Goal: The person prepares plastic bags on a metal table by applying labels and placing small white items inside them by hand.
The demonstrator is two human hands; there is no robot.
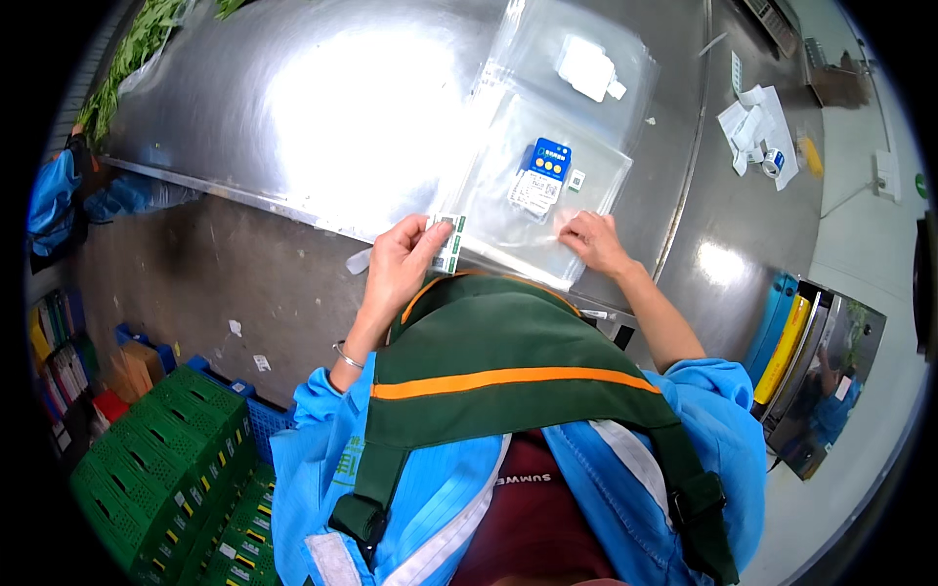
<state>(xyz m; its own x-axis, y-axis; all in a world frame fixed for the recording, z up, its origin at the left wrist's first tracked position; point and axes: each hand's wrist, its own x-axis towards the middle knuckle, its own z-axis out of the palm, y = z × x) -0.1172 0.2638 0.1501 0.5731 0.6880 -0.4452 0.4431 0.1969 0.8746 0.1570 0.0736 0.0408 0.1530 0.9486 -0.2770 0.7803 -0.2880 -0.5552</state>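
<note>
Steel table [293, 117] is carrying clear bags [547, 166] at centre. Right hand [594, 242] is pressing spread fingers on the front bag's near edge. Left hand [401, 264] is pinching a small green-white label [447, 244] at 9 o'clock of the bags. Apron [508, 376] is hiding the table edge. Green crates [156, 469] at 7 o'clock.

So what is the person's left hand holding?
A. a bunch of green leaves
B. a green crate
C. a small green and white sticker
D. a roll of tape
C: the left hand pinches a small green and white sticker at the near edge of the clear plastic bag, while the right hand presses on the bag.
</note>
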